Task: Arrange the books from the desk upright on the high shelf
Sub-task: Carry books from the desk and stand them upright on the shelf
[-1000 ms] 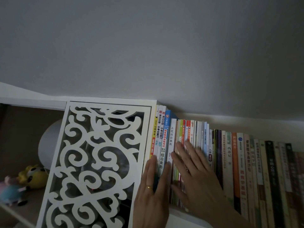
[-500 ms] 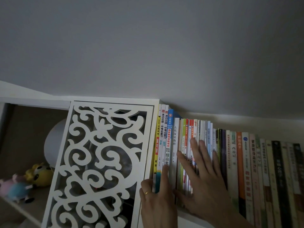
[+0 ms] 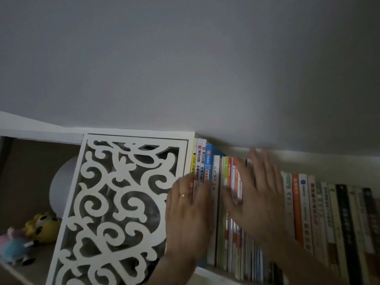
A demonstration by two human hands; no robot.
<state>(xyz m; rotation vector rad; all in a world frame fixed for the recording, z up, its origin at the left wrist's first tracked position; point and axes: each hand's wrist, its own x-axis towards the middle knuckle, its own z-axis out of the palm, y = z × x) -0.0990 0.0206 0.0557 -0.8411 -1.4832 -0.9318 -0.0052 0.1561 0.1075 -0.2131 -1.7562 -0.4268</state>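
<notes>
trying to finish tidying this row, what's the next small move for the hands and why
Probably press the thin spines under the right hand back until flush. The books already stand upright on the shelf, both hands lie flat against spines, the left hand bracing the leftmost ones, so only evening the row seems left.

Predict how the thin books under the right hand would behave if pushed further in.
The thin books would probably slide in stiffly, packed upright between neighbours. Being slim, they look light and may flex. The spread right hand likely moves several together.
</notes>
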